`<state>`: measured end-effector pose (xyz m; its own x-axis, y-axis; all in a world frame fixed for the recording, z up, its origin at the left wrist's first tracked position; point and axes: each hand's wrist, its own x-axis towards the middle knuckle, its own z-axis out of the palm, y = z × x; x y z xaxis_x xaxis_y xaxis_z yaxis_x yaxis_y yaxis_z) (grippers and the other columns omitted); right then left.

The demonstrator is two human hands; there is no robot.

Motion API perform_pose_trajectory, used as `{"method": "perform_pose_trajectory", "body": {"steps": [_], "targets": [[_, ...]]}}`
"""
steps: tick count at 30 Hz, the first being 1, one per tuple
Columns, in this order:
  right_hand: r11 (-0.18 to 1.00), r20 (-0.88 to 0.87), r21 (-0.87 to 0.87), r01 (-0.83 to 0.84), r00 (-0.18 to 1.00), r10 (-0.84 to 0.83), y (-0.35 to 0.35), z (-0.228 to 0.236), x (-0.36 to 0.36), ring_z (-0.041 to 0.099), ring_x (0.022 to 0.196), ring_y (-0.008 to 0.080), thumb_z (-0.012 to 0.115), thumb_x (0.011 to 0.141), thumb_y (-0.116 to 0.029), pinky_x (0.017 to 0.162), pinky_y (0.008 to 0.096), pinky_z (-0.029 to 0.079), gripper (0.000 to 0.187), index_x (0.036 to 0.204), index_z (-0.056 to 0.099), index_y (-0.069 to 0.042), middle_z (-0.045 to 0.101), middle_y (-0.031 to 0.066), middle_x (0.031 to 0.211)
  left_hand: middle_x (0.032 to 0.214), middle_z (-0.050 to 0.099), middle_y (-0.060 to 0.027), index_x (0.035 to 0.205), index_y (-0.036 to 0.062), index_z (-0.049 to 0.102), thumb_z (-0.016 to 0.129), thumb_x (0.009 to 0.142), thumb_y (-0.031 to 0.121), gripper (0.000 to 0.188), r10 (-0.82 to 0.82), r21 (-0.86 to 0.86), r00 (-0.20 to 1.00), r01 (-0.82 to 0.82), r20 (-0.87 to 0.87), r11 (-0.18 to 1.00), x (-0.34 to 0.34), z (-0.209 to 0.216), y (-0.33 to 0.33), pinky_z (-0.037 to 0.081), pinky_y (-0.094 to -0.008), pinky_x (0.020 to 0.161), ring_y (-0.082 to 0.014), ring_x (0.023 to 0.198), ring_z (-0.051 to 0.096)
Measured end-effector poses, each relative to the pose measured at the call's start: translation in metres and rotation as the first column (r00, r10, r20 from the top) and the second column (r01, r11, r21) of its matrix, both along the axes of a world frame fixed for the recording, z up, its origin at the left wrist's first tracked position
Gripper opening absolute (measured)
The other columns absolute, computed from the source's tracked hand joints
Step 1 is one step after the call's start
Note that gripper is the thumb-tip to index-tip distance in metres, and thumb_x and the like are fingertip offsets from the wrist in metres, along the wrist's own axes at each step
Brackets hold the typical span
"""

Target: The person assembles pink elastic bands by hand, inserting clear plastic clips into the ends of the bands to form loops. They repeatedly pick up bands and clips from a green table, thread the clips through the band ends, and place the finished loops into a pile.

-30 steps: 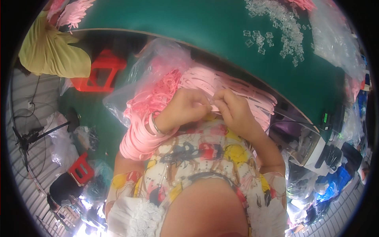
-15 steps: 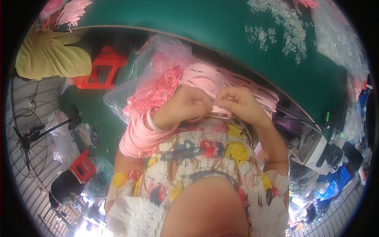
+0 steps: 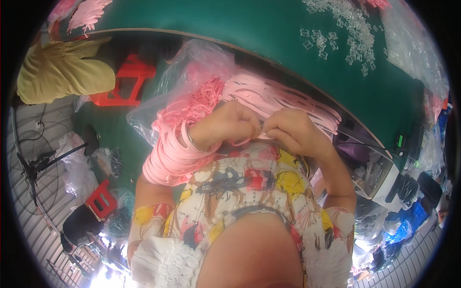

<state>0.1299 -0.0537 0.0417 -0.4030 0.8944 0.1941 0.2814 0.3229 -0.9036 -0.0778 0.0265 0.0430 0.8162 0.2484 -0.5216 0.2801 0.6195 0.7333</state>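
My left hand [image 3: 234, 126] and my right hand [image 3: 294, 132] are held close together in front of my body, thumbs and fingers pinched. A bit of thin pink band [image 3: 241, 142] shows below my left fingers, which grip it. What the right fingertips pinch is too small to make out. A thick bunch of pink loop bands [image 3: 169, 161] hangs round my left wrist and forearm, beside a bracelet. Just beyond my hands lies a pile of flat pink straps [image 3: 276, 96]. To its left, tangled thin pink bands [image 3: 204, 98] lie against a clear plastic bag [image 3: 185, 62].
A green table [image 3: 230, 19] curves across the far side, with many small clear plastic buckles [image 3: 357, 41] scattered on it. Red stools [image 3: 129, 79] and a standing fan [image 3: 33, 168] are at left. Another person in yellow-green clothing [image 3: 62, 74] sits far left.
My hands have shifted slightly, and the right hand has turned so its fingers point more downward near the left fingertips. The other person's clothing has moved a little to the right.
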Motion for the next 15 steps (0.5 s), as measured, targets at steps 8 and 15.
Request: {"method": "perform_pose_trajectory", "body": {"steps": [8,15], "targets": [[0.951,-0.028,-0.276,-0.136,0.991,0.134,0.01,0.011,0.009,0.059,0.07,0.0281,0.06,0.082,-0.014,0.065,0.0342,0.046,0.012,0.089,0.061,-0.005,0.061,0.0122,0.076,0.066,0.058,-0.0049,0.077,-0.0033,0.063,0.056,0.072,0.004,0.011,-0.021,-0.013,1.0,0.022,0.012,1.0,0.003,0.004,0.001,0.039,-0.022,0.054,-0.0093,0.059,0.051],[0.86,-0.111,-0.5,-0.105,0.992,0.057,0.009,0.0,0.014,0.058,0.066,0.013,0.057,0.085,-0.011,0.061,0.0267,0.044,0.009,0.092,0.058,-0.005,0.061,0.006,0.073,0.072,0.062,-0.0069,0.08,-0.0018,0.063,0.06,0.078,0.009,0.012,0.035,0.623,0.996,-0.076,0.078,0.779,0.01,-0.004,-0.011,0.045,-0.0239,0.057,-0.0115,0.062,0.058]]}}
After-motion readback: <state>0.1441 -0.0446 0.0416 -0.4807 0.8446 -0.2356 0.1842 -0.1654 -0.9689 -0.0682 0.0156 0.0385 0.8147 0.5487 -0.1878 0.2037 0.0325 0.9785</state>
